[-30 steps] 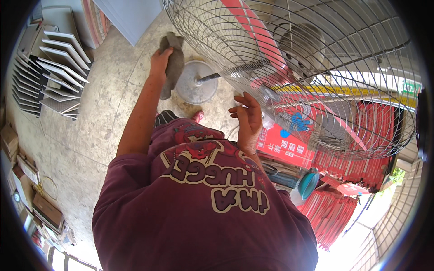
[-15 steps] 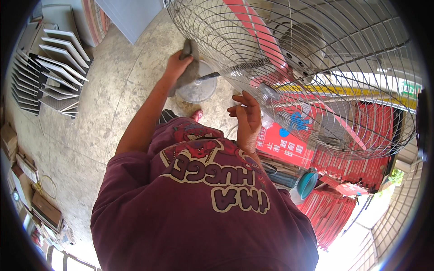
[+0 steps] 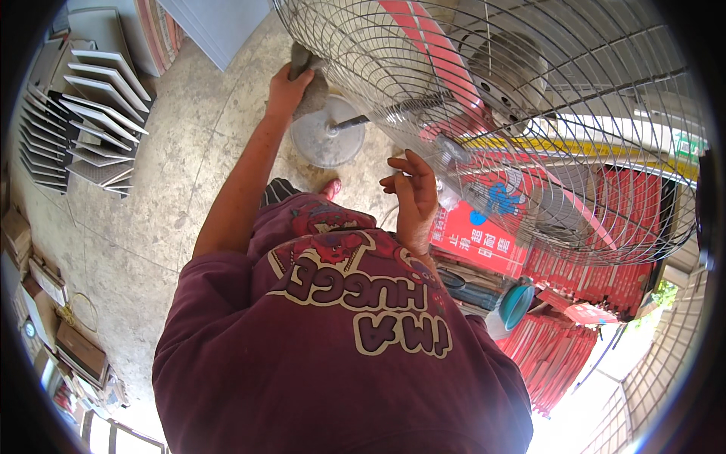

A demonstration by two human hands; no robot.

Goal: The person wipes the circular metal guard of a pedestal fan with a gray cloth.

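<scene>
A grey cloth (image 3: 313, 95) is bunched in my left hand (image 3: 286, 92), whose fingers wrap round its upper part while the rest hangs down. That hand is at the left rim of a large standing fan's wire cage (image 3: 355, 64); whether the cloth touches the wires I cannot tell. Behind the wires are red fan blades (image 3: 435, 53) and a grey motor (image 3: 505, 68). My right hand (image 3: 414, 198) is raised beside the cage's lower left side, fingers half bent and apart, with nothing in it. Below, the fan's pole meets a round grey base (image 3: 327, 147) on the floor.
Tile samples (image 3: 106, 98) stand in a rack at the far left. Boxes and boards (image 3: 79, 352) lie along the near left edge. Stacked red cartons (image 3: 544, 363) and a teal-rimmed container (image 3: 516, 306) are at my right. A grey panel (image 3: 219, 26) is at the back.
My left hand has moved up and slightly left with the cloth, uncovering more of the fan's base. The right hand stays almost where it was.
</scene>
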